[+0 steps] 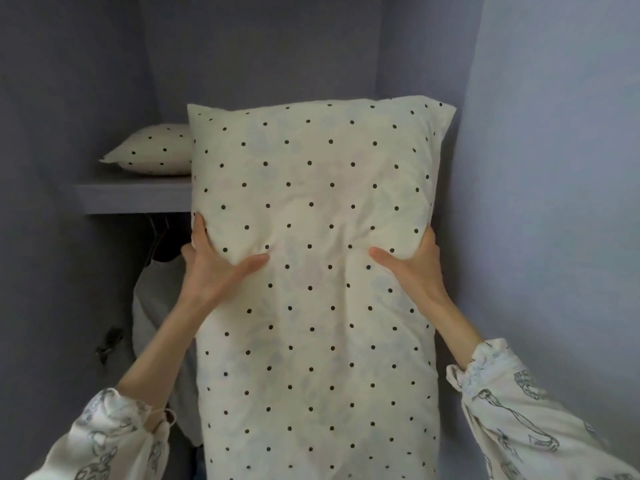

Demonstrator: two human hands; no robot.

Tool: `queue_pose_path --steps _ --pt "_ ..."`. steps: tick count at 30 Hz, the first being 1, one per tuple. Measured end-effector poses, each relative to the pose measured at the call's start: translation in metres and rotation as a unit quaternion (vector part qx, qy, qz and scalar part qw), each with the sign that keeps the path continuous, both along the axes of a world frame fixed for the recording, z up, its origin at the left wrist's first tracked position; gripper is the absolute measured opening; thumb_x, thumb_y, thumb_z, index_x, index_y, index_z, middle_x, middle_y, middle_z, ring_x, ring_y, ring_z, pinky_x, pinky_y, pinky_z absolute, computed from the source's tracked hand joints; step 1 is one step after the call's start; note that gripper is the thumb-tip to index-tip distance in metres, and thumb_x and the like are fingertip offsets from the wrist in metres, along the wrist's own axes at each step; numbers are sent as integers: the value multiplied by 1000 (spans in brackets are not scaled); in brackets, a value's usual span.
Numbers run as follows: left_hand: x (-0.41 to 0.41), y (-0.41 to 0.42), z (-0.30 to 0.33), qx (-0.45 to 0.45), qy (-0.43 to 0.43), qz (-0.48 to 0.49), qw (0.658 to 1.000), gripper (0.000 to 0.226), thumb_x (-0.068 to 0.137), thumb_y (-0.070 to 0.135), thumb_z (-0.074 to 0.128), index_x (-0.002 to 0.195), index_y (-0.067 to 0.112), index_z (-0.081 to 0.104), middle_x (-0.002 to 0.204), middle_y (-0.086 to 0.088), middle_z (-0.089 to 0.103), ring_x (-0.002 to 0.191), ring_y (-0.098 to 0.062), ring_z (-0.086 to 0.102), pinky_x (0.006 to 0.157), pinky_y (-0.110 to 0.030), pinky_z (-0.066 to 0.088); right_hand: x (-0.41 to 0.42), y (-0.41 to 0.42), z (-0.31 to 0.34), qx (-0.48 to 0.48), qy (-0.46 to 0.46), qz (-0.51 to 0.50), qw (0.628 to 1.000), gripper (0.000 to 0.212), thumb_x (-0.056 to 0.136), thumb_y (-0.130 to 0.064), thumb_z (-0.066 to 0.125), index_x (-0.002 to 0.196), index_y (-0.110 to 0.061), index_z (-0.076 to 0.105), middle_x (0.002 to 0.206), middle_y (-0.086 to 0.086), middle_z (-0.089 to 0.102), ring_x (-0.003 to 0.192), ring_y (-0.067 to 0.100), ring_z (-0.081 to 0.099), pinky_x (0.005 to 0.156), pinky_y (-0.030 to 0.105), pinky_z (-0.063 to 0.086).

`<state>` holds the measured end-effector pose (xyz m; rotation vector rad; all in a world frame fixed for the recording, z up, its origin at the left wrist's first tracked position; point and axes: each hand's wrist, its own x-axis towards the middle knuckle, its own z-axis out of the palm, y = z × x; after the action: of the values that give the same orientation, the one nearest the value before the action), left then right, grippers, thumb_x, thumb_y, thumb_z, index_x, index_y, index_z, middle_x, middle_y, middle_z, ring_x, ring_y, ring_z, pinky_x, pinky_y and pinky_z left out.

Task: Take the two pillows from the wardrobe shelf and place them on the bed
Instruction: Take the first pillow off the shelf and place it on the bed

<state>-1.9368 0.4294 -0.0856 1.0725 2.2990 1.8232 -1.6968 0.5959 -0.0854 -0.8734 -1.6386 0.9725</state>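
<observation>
A cream pillow with black dots (318, 188) stands upright in front of me, filling the middle of the view. My left hand (211, 261) grips its left edge and my right hand (415, 268) grips its right edge, thumbs pressed into the front. A second pillow of the same fabric (152, 150) lies flat on the wardrobe shelf (135, 199) behind and to the left, partly hidden by the held pillow. The bed is not in view.
Under the shelf hang dark hangers (162, 237) and a white garment (156, 317). The grey wardrobe side wall (52, 202) stands at the left and a pale wall or door panel (554, 168) close at the right.
</observation>
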Motion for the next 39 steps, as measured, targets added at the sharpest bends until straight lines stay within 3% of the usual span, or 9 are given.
queue_pose_path --steps 3,6,14,19,24,28,32,36,39 --pt "21 -17 -23 -17 -14 -33 999 131 43 56 84 142 42 -1 145 -6 16 130 -23 30 98 -33 30 30 -22 -24 -20 -20 -8 1000 94 51 -49 81 132 -33 37 130 -2 48 113 16 49 102 43 41" --pt "37 -30 -44 -50 -22 -57 997 131 47 54 85 142 41 -3 144 -7 17 129 -26 31 102 -38 31 54 -46 -44 -48 -38 -16 998 94 48 -51 80 132 -32 40 129 2 53 120 22 52 102 48 42" --pt "55 -91 -106 -124 -41 -128 983 127 48 57 82 141 44 -3 141 -4 18 127 -28 33 103 -44 32 88 -150 -111 -100 -45 -104 988 97 49 -48 81 134 -30 38 131 1 51 120 20 51 102 47 43" --pt "77 -141 -152 -155 -52 -183 969 125 50 53 83 141 44 -2 138 -5 20 127 -27 34 104 -39 31 119 -236 -158 -128 -37 -155 979 88 56 -33 84 132 -29 41 131 -2 53 127 23 44 104 48 40" --pt "117 -166 -197 -229 -62 -252 938 125 51 50 84 143 39 -1 138 -8 22 127 -31 35 105 -44 33 173 -310 -203 -184 -55 -199 961 91 57 -31 86 134 -28 40 133 -2 53 128 24 44 106 52 37" --pt "169 -164 -220 -272 -59 -320 906 124 55 47 84 145 34 0 142 -11 22 130 -34 32 105 -50 33 228 -354 -221 -219 -58 -257 940 80 59 -26 87 128 -22 47 122 -2 61 114 18 58 100 48 46" --pt "244 -151 -234 -286 -39 -403 868 124 57 48 82 145 33 -3 149 -12 19 135 -35 27 107 -54 29 295 -385 -227 -231 -43 -333 913 74 61 -16 86 125 -14 49 118 6 64 108 24 62 90 45 53" --pt "332 -143 -245 -285 -13 -460 841 118 62 46 80 146 29 0 142 -19 24 130 -34 30 104 -47 28 366 -407 -228 -230 -44 -427 873 78 63 -14 85 129 -16 45 122 5 60 110 24 59 92 45 51" --pt "394 -133 -253 -282 -21 -502 817 120 59 47 81 146 29 1 125 -9 30 120 -30 36 97 -43 33 421 -415 -230 -238 -51 -477 845 82 62 -16 85 132 -16 42 125 7 58 112 26 57 93 50 50"
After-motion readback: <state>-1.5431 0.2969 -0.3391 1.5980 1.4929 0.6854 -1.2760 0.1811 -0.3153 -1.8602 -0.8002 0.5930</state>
